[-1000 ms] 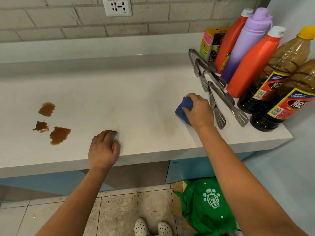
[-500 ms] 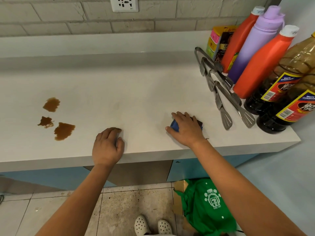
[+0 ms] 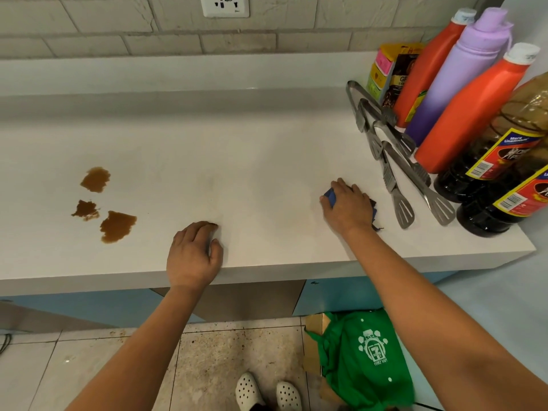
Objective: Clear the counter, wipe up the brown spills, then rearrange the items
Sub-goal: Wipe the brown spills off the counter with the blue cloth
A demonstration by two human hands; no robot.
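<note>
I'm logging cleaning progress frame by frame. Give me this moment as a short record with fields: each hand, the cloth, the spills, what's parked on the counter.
right hand: presses flat on the blue cloth, near the tongs
left hand: rests on the counter at its front edge, holding nothing
brown spills: three patches, left of both hands, unwiped
tongs: two metal pairs lying right of the cloth
bottles: two orange bottles, a purple bottle, two dark sauce bottles, grouped at the right end
</note>
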